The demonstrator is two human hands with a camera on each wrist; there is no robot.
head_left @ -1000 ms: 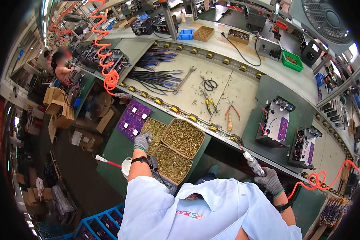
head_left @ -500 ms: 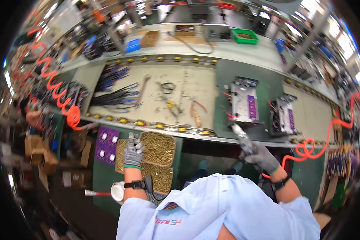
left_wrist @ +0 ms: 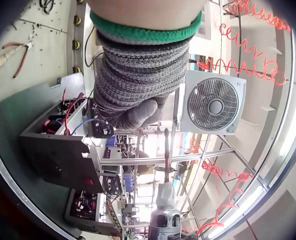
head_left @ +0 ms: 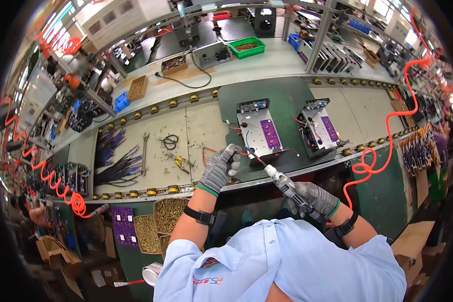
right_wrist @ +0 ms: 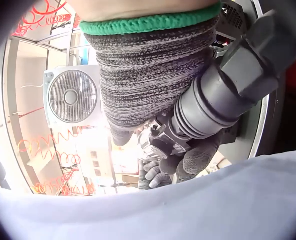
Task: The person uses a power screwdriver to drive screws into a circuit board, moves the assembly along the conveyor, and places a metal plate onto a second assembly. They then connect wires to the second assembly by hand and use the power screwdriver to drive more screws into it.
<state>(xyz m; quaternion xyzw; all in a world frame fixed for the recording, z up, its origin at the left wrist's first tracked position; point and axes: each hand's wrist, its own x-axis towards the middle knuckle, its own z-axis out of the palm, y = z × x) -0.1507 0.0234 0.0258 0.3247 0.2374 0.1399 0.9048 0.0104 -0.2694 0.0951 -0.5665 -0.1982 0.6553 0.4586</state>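
Note:
My gloved left hand (head_left: 219, 168) is raised in front of the nearer open metal chassis (head_left: 256, 133), its fingers curled close to the tip of a long driver bit (left_wrist: 166, 150). I cannot tell whether something small sits between those fingers. My gloved right hand (head_left: 317, 199) grips an air screwdriver (head_left: 287, 186), its bit slanting up to the left towards the left fingertips. Up close in the right wrist view, the right fingers wrap the thick grey tool body (right_wrist: 208, 107). A second chassis (head_left: 319, 128) with a purple circuit board stands to the right.
Boxes of brass-coloured screws (head_left: 148, 234) and purple boards (head_left: 125, 226) lie at lower left. Pliers (head_left: 178, 162), a wrench (head_left: 145, 151) and dark cables (head_left: 118, 168) are on the line. A coiled red air hose (head_left: 370, 158) hangs at right.
My left hand has left the screw boxes and moved right to the screwdriver's tip. My right hand has brought the screwdriver leftward, its bit towards the left hand. The head view has shifted right.

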